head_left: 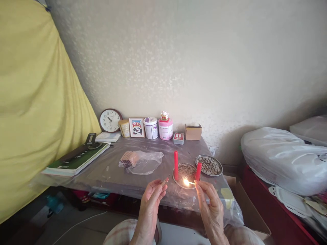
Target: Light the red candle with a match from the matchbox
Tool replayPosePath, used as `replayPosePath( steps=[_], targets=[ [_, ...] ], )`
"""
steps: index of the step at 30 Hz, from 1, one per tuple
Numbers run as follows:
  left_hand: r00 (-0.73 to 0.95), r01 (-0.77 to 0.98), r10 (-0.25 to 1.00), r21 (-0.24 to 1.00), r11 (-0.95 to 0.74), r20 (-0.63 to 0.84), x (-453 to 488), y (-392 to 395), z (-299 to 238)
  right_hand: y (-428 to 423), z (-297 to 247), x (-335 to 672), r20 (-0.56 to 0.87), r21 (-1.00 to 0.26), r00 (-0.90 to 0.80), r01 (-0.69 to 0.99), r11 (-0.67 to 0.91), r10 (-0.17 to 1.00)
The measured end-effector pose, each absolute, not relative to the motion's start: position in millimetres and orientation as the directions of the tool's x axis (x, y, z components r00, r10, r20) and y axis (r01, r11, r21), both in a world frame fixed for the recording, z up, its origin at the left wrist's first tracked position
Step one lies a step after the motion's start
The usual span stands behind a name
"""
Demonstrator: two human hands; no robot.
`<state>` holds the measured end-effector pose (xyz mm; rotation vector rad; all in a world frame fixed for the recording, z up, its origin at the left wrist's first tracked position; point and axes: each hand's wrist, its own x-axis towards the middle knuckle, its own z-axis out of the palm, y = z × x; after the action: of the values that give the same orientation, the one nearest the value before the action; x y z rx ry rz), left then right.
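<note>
A burning match (191, 183) is pinched in my right hand (211, 202), its flame pointing left over the front of a round metal plate (184, 186). My left hand (152, 199) grips a small matchbox (165, 181) between thumb and fingers, left of the plate and apart from it. Two red candles stand upright on the plate: a tall candle (176, 165) at its left and a shorter candle (198, 171) at its right, just behind my right fingertips. No flame shows on either candle.
Behind the right candle lies a second round plate (208, 165). A plastic bag of small boxes (130, 158) rests mid-table. Along the wall stand a clock (110, 120), canisters (151, 128) and a cardboard box (193, 132). A green book (76, 158) lies left; a white bag (283, 160) sits right.
</note>
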<state>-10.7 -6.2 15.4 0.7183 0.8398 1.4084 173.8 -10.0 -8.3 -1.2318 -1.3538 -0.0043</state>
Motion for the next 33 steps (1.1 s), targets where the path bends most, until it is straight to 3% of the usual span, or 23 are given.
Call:
replayPosePath(
  steps=[17,23,33],
  targets=[
    [-0.051,-0.576,0.992,0.815,0.064,-0.114,-13.7,1.2,14.4,-10.0,-4.0,173.9,0.464,-0.880,0.465,0.343,0.329,0.754],
    [-0.052,-0.604,0.992,0.795,0.060,-0.114,-13.1,1.0,11.3,-6.1,-2.5,174.2,0.402,-0.915,0.503,0.184,0.359,0.765],
    [-0.046,-0.617,0.991,0.784,0.073,-0.129,-13.1,4.1,9.9,-3.8,19.1,170.5,0.318,-0.936,0.559,0.059,0.346,0.765]
  ],
)
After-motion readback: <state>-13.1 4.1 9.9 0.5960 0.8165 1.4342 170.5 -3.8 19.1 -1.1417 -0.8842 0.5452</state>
